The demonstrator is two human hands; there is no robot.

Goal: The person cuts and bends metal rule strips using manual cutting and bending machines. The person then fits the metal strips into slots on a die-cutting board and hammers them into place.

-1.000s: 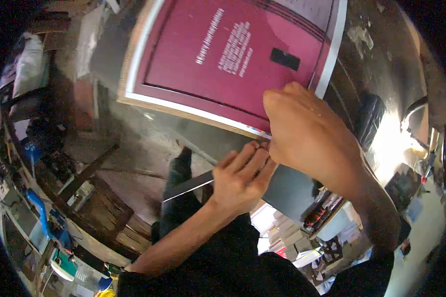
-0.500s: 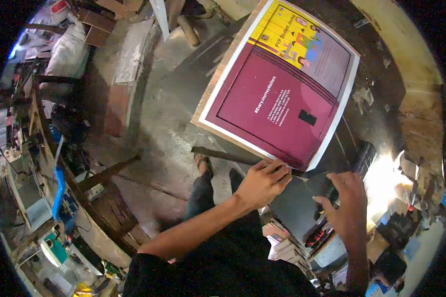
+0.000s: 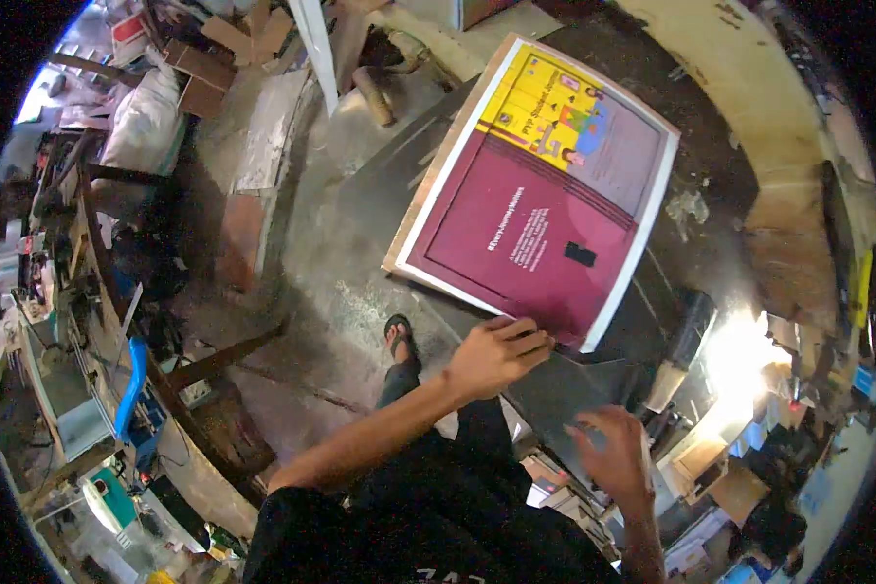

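Observation:
A printed cover sheet (image 3: 516, 229), maroon with a yellow and grey part reading "PYP Student Journal", lies on top of a brown-edged board or stack. A white border runs round the print, and a small black rectangle marks the maroon part. My left hand (image 3: 501, 358) is at the near edge of the sheet, its curled fingers closed over that edge; the fingertips are partly hidden. Lower right, my right hand (image 3: 615, 456) hovers apart from the sheet, thumb and fingers spread with nothing between them.
The sheet is on a dark table (image 3: 565, 389). A bright lamp (image 3: 745, 355) glares to the right, beside a dark cylinder (image 3: 691, 326). At left stands a cluttered bench with a blue curved handle (image 3: 131, 389). Cardboard boxes (image 3: 200, 78) lie at upper left.
My right hand has drawn away from the sheet's near corner, down and to the left. My left hand stays at the edge. The view has shifted slightly.

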